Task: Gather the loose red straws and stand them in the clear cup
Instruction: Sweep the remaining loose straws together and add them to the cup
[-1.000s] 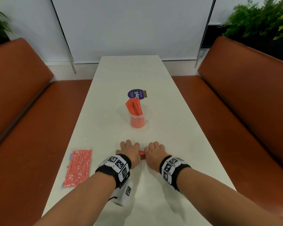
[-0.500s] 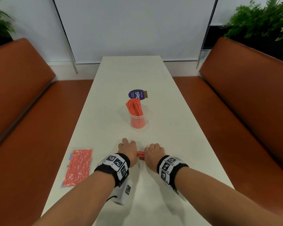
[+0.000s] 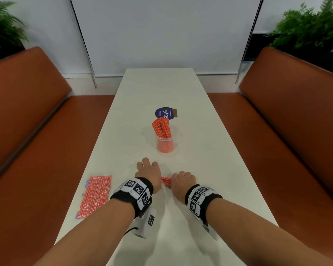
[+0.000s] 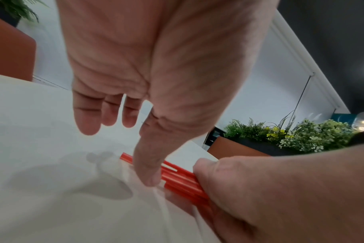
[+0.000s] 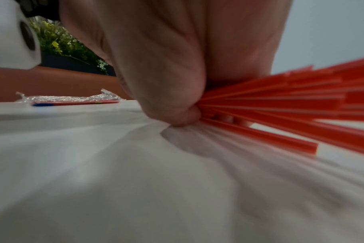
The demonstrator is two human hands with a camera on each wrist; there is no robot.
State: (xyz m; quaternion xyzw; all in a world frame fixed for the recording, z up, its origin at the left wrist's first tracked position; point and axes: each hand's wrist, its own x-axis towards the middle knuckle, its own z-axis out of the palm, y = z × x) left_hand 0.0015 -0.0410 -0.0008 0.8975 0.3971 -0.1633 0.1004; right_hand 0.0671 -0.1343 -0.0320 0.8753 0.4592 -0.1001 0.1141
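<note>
Straws in a crinkly clear packet (image 3: 94,196) lie at the left edge of the white table (image 3: 210,169), flat, well apart from the hands. Further right, the left hand (image 3: 149,174) sits low over the tabletop with its fingers (image 4: 87,118) stretched out and relaxed, spread above the surface; its thumb (image 4: 150,164) points down and rests against the near end of the loose red straws (image 3: 165,180), without curling round them. Those straws lie on the table between the two hands, a short stretch of red showing in the gap. Just beyond, the right hand (image 3: 182,181) is curled round the bunch, knuckles up, gripping it; from the right wrist view the straws (image 5: 291,105) fan out past the fist, some touching the table, others lifted a little. Past the hands, near the middle of the table, stands the clear cup (image 3: 165,144), upright, already packed with red straws (image 3: 161,127) that lean slightly left and rise above its rim. Behind the cup a round purple sticker (image 3: 164,113) lies flat on the table. Brown benches (image 3: 296,131) run along both sides, with green plants (image 3: 311,25) behind them.
</note>
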